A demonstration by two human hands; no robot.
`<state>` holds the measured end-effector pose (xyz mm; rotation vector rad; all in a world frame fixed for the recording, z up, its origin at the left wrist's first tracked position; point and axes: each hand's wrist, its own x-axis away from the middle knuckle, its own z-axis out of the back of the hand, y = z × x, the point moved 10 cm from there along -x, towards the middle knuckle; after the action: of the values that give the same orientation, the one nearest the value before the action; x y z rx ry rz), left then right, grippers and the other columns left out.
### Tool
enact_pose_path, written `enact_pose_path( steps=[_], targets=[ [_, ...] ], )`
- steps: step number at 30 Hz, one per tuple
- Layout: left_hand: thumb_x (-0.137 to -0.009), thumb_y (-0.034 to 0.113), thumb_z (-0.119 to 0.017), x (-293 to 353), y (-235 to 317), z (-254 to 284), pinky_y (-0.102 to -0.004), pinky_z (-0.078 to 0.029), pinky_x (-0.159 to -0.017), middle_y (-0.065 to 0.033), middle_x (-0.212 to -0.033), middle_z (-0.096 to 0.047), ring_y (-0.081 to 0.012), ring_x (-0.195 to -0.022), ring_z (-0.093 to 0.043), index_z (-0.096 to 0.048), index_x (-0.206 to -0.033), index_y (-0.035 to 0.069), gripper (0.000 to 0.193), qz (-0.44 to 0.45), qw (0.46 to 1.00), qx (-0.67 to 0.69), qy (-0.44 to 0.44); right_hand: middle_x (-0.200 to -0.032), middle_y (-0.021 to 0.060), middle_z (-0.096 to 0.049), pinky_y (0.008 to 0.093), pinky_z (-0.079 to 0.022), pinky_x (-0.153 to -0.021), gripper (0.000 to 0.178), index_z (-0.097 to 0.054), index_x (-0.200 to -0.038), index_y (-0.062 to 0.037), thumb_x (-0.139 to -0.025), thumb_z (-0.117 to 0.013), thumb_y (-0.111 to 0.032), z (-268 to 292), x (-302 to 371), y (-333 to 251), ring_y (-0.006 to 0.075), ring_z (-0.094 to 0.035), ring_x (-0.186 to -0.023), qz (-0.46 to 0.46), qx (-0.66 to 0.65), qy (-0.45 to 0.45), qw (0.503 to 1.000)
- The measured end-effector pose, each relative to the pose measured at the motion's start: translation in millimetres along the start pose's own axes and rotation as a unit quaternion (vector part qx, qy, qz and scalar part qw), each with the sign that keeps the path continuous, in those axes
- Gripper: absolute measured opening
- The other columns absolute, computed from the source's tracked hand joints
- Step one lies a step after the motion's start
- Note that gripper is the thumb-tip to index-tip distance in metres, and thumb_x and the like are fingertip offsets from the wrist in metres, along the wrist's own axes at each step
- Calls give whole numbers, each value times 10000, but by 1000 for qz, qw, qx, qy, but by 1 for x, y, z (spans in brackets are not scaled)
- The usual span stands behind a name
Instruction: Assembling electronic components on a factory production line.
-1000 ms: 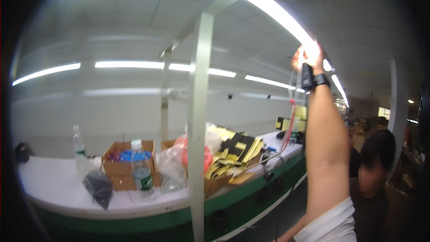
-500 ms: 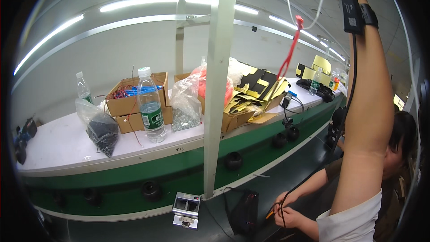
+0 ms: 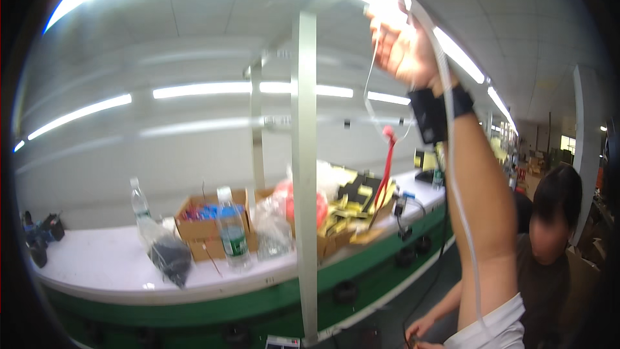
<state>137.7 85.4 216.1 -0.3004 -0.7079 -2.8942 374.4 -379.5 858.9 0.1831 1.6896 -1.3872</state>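
Note:
My right hand (image 3: pixel 399 44) is raised high overhead near the ceiling light strip, with a black wrist strap (image 3: pixel 434 114) below it. Its fingers are closed on a thin white cable (image 3: pixel 457 174) that runs down along my forearm toward my sleeve. A thinner wire loops down from the hand to a red cable (image 3: pixel 386 167) hanging over the bench. My left hand is out of the picture. A second person (image 3: pixel 554 232) crouches at the lower right, one hand (image 3: pixel 420 328) down near the floor.
A white-topped green bench (image 3: pixel 213 284) carries two water bottles (image 3: pixel 232 231), cardboard boxes (image 3: pixel 205 227), plastic bags (image 3: pixel 166 252) and black-and-yellow parts (image 3: pixel 352 201). A white upright post (image 3: pixel 305 181) stands in front. Dark tools (image 3: pixel 39 236) lie at the far left.
My view has tilted back up toward the ceiling. My raised right hand has shifted left across the view, still on the cable, and the crouching person shows more fully.

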Motion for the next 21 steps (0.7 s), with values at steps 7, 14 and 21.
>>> enact_pose_path(
  steps=[7,14,21],
  targets=[
    [-899,424,-684,19,-7,6,-491,-486,-982,-289,-1201,-659,-448,-1160,-607,-619,-1249,-43,587,6,1000,-1,12,-1054,52,-568,296,-529,-753,830,-558,-1238,-12,-807,-690,-709,-13,17,-27,138,-569,-862,90,-22,177,980],
    [-901,406,-689,28,0,-4,-483,-492,-965,-300,-1181,-657,-455,-1135,-611,-619,-1237,-53,573,25,999,24,18,-906,30,-595,274,-550,-708,649,-598,-1142,-57,-841,-742,-613,-13,-10,-7,117,-610,-793,47,0,162,986],
    [-906,398,-687,17,-34,-45,-499,-494,-929,-303,-1137,-665,-465,-1081,-625,-619,-1236,-41,554,10,1000,14,25,-1045,30,-605,297,-517,-878,593,-602,-1299,-21,-958,-615,-506,18,69,25,142,-601,-940,93,159,202,962]
  ],
)
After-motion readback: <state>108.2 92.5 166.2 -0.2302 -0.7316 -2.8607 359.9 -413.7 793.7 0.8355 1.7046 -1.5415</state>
